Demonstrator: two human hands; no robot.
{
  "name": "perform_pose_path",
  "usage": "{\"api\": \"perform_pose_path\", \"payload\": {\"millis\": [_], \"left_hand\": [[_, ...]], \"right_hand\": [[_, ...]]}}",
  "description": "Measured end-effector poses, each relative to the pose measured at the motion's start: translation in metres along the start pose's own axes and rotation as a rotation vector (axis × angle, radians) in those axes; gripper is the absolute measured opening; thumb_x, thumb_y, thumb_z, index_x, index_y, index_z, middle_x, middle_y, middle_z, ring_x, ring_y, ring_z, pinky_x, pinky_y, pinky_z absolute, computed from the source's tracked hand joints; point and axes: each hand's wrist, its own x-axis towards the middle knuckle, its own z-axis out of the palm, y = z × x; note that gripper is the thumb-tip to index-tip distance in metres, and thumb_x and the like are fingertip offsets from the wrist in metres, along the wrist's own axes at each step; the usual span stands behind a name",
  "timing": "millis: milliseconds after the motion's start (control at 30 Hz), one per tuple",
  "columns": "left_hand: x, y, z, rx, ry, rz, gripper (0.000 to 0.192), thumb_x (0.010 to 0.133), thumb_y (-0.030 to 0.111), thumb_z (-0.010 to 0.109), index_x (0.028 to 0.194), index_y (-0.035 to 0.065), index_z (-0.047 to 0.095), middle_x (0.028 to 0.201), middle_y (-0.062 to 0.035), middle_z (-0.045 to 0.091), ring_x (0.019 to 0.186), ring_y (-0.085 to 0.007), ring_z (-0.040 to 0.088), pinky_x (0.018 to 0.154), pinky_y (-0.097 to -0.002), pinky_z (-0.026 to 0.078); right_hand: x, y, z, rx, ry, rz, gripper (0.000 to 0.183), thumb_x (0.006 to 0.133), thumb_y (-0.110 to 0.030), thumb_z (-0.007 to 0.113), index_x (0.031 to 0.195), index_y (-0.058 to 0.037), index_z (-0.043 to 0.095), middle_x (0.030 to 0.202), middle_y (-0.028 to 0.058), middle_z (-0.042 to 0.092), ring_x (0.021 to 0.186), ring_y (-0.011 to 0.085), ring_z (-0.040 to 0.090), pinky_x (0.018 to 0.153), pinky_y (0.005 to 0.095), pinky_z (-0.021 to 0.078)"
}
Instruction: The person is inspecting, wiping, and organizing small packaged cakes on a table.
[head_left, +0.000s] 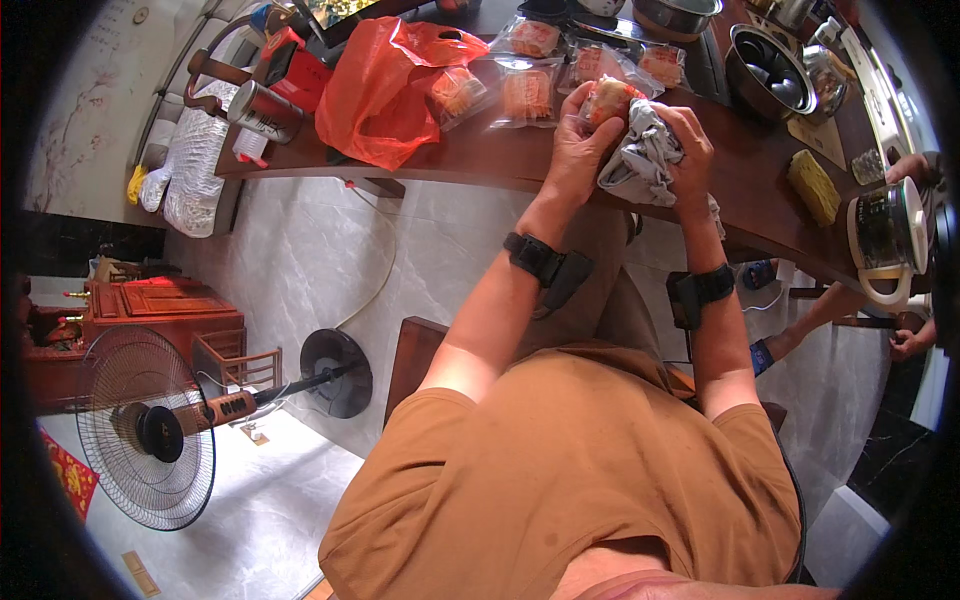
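Observation:
My left hand (581, 146) grips a small clear packet of pale food with red print (609, 101) above the table's front edge. Close beside it, my right hand (688, 154) holds a crumpled grey cloth (641, 157), whose upper end touches or nearly touches the packet. Several similar clear packets lie on the dark wooden table just beyond my hands, among them a flat one (527, 94), one at the back (534, 37) and one to the right (663, 66). Another packet (456, 91) rests against a red plastic bag (382, 90) on the left.
On the table's left stands a metal can (264, 111) by a red box (296, 79). Rightward are a dark pot (770, 73), a yellow sponge-like block (814, 187) and a glass jug with white handle (889, 232). Another person's hand (911, 341) shows at far right. A pedestal fan (146, 427) stands left.

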Motion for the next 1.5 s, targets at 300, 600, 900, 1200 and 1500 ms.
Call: {"api": "perform_pose_path", "payload": {"millis": [300, 600, 900, 1200, 1500], "left_hand": [[0.000, -0.003, -0.003, 0.105, -0.013, 0.029, 0.073, 0.095, 0.007, 0.073, 0.155, 0.0104, 0.031, 0.137, -0.0159, 0.058, 0.120, -0.0235, 0.063, 0.101, -0.0351, 0.055], [-0.001, -0.001, 0.000, 0.037, 0.012, 0.019, 0.069, 0.094, 0.003, 0.072, 0.152, 0.0102, 0.034, 0.135, -0.0137, 0.059, 0.118, -0.0206, 0.064, 0.099, -0.0330, 0.056], [0.001, -0.005, -0.005, 0.195, 0.002, 0.061, 0.072, 0.092, 0.004, 0.076, 0.152, 0.0094, 0.036, 0.137, -0.0137, 0.059, 0.119, -0.0219, 0.063, 0.101, -0.0343, 0.054], [-0.001, -0.004, -0.002, 0.176, 0.022, 0.065, 0.071, 0.093, 0.004, 0.075, 0.152, 0.0090, 0.037, 0.137, -0.0128, 0.058, 0.120, -0.0208, 0.062, 0.102, -0.0330, 0.053], [-0.001, -0.005, -0.002, 0.194, 0.001, 0.079, 0.070, 0.091, 0.004, 0.077, 0.150, 0.0091, 0.039, 0.134, -0.0108, 0.060, 0.117, -0.0185, 0.063, 0.099, -0.0312, 0.054]], "right_hand": [[0.000, 0.002, 0.000, -0.036, 0.063, 0.020, 0.041, 0.081, -0.017, 0.080, 0.120, -0.0107, 0.070, 0.108, 0.0102, 0.069, 0.098, 0.0293, 0.071, 0.083, 0.0375, 0.0555], [0.002, -0.007, -0.002, -0.017, -0.022, -0.022, 0.043, 0.079, -0.009, 0.079, 0.120, -0.0105, 0.070, 0.105, 0.0106, 0.068, 0.097, 0.0297, 0.070, 0.083, 0.0376, 0.0553], [0.000, 0.001, 0.002, -0.047, 0.085, 0.028, 0.044, 0.078, -0.012, 0.080, 0.121, -0.0103, 0.069, 0.107, 0.0097, 0.069, 0.099, 0.0294, 0.071, 0.084, 0.0392, 0.0555], [0.001, -0.008, -0.001, -0.047, -0.008, -0.010, 0.042, 0.079, -0.010, 0.079, 0.120, -0.0109, 0.070, 0.106, 0.0099, 0.069, 0.097, 0.0290, 0.070, 0.083, 0.0386, 0.0553], [-0.002, 0.010, 0.003, -0.080, 0.123, 0.027, 0.042, 0.080, -0.019, 0.081, 0.120, -0.0110, 0.070, 0.106, 0.0105, 0.070, 0.100, 0.0287, 0.071, 0.082, 0.0382, 0.0561]]}}
